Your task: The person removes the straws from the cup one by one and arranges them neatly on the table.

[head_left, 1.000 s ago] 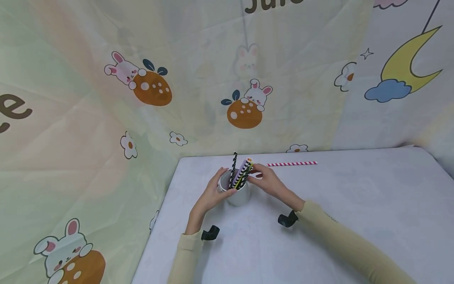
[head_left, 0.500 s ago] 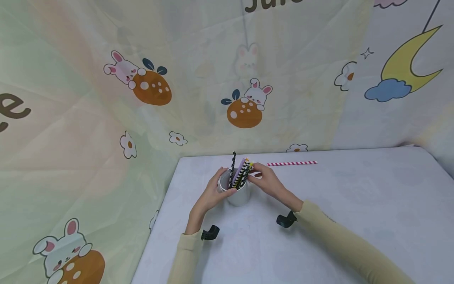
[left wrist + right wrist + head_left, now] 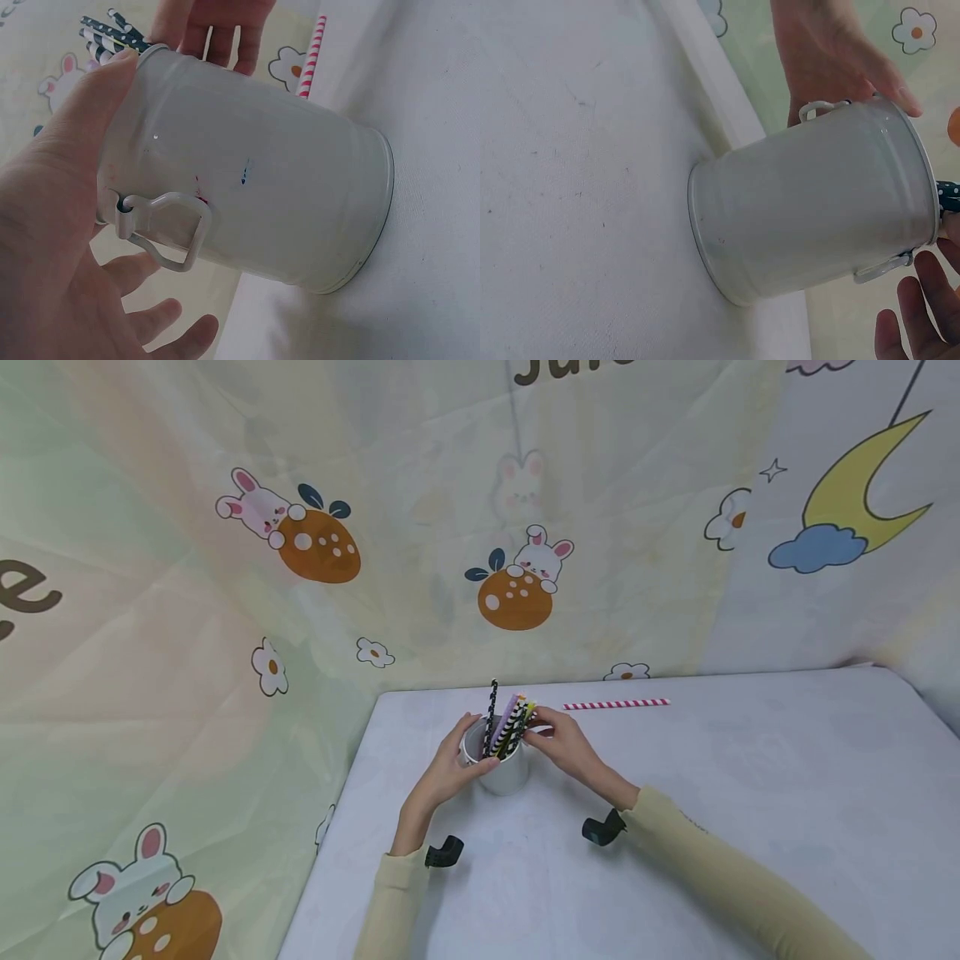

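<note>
A small white metal bucket (image 3: 507, 782) with side handles stands on the table, holding several patterned paper straws (image 3: 510, 725): black-and-white, lilac and yellow-green ones. My left hand (image 3: 447, 768) grips the bucket's left side, its thumb over the rim and its fingers round the far side. At the right of the mouth, my right hand (image 3: 567, 745) pinches straws between thumb and forefinger; its other fingers are spread beside the bucket. The bucket (image 3: 802, 210) partly hides the straws in the right wrist view. One dotted black straw (image 3: 491, 714) leans apart from the bunch.
Behind the right hand, a red-and-white striped straw (image 3: 617, 704) lies near the back edge of the white table (image 3: 735, 793). A printed cloth backdrop (image 3: 420, 527) rises behind the table and along its left. Black wrist mounts (image 3: 445, 852) sit by both sleeves.
The straws in the bucket have shifted very slightly to the left at their tops. Both hands stay at the bucket, almost still.
</note>
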`<action>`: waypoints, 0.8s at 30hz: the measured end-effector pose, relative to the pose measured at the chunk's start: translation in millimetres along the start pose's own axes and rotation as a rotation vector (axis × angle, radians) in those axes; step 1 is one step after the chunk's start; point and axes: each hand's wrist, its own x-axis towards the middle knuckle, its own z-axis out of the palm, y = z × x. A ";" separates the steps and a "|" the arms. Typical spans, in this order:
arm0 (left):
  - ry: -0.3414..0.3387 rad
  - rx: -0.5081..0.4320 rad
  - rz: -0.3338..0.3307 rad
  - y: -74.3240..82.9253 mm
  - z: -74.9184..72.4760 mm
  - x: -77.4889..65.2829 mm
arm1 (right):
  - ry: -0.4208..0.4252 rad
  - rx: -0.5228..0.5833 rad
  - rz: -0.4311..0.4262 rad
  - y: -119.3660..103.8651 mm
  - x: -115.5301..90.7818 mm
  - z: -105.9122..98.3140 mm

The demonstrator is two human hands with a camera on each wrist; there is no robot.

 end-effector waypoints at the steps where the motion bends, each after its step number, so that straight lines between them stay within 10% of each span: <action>1: -0.001 0.000 0.001 0.2 -0.1 0.0 | 0.003 0.008 0.001 -0.2 0.2 -0.1; 24: -0.002 -0.028 -0.014 -0.1 0.7 0.4 | 0.004 0.075 -0.040 -7.9 3.0 -13.4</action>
